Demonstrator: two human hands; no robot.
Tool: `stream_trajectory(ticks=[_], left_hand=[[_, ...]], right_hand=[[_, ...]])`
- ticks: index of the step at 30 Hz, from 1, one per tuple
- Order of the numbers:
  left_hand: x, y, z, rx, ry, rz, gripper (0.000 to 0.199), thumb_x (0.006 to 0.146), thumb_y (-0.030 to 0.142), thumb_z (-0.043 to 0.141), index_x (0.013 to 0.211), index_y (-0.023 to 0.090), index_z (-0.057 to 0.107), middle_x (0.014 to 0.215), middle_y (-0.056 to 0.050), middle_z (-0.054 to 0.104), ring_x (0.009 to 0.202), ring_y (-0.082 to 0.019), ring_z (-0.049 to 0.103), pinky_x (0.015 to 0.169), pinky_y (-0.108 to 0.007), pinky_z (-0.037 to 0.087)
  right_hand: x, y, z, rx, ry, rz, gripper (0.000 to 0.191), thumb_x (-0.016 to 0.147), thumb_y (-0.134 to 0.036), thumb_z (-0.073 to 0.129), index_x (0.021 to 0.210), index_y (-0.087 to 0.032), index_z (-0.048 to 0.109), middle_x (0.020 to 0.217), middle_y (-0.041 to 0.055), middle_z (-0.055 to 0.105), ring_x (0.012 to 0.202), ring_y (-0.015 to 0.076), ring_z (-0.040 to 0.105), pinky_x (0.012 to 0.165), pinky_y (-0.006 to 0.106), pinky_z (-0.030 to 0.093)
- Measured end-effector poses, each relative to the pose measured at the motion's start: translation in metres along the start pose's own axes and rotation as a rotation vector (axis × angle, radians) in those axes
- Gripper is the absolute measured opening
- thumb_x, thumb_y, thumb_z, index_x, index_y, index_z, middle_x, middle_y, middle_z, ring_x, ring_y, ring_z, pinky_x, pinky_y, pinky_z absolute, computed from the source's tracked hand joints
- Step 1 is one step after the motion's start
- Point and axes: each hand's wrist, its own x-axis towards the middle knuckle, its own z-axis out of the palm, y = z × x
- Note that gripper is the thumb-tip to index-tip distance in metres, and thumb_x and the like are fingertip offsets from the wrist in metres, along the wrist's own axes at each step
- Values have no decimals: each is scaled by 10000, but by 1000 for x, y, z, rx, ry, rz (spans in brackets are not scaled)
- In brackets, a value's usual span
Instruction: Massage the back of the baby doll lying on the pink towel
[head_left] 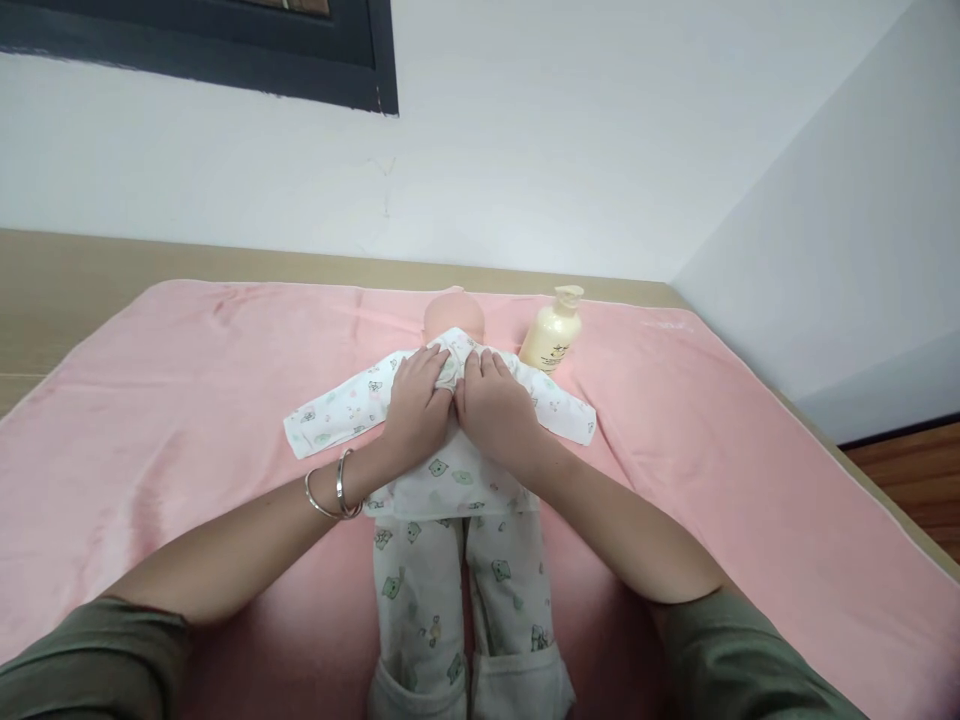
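A baby doll (454, 315) lies stretched out in a white printed top (465, 480) and matching trousers (421, 575), its bald head farthest from me. Whether it is face up or face down I cannot tell. My left hand (418, 405) lies on the upper part of the top, fingers extended toward the collar. Beside it, my right hand (495, 405) rests the same way, and the two thumbs nearly meet at the middle. Both hands are open, palms down on the cloth. The doll's sleeves spread out to both sides.
A pale yellow pump bottle (553, 335) stands just beyond the doll's right-hand sleeve. Under everything lies a pink blanket (247, 400) on a wooden surface (75, 275). A white wall (525, 150) rises behind, with a dark window frame (225, 60) at upper left.
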Motion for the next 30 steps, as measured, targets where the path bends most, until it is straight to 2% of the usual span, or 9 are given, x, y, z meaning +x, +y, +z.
stream_trajectory(ticks=[2,5,10,14,20,24,30], left_hand=[[-1,-4,1,-16,25,10,536,829,239,363,1285,158,631,1429,-140,601,1386,-315,497,1236,-570,350],[-2,-10,3,-47,68,29,539,814,233,368,1272,165,643,1412,-126,619,1373,-295,515,1239,-544,359],[-5,-16,8,-77,154,36,522,832,235,350,1248,184,662,1405,-100,637,1359,-256,543,1229,-490,393],[-7,-15,10,-25,141,21,532,856,245,332,1271,161,654,1433,-120,618,1383,-264,525,1239,-496,382],[-8,-11,8,43,100,42,547,855,227,339,1307,138,636,1443,-139,606,1397,-283,504,1249,-529,351],[-9,-9,9,70,88,37,559,859,214,337,1327,110,624,1448,-150,600,1395,-294,504,1258,-528,332],[-10,-12,12,34,149,36,543,872,235,342,1309,101,635,1429,-146,623,1398,-289,509,1260,-509,332]], right_hand=[[1,1,7,41,50,8,442,988,-182,393,1326,-15,623,1357,255,641,1309,370,576,1116,505,482],[5,2,17,100,114,40,484,991,-209,370,1375,5,572,1363,255,629,1316,366,557,1149,522,437],[9,0,22,205,111,85,511,961,-208,378,1382,23,557,1420,251,593,1354,362,514,1195,523,367],[8,0,19,270,77,127,542,955,-207,374,1416,31,530,1475,246,559,1411,353,468,1235,509,313],[5,-5,17,309,27,189,599,949,-229,388,1481,41,452,1567,253,464,1500,369,365,1261,562,242],[4,-9,22,266,34,217,599,952,-220,379,1492,33,442,1580,251,450,1513,362,352,1262,568,233],[4,-10,31,240,98,212,581,939,-228,403,1458,14,500,1552,235,495,1503,354,381,1268,566,233]])
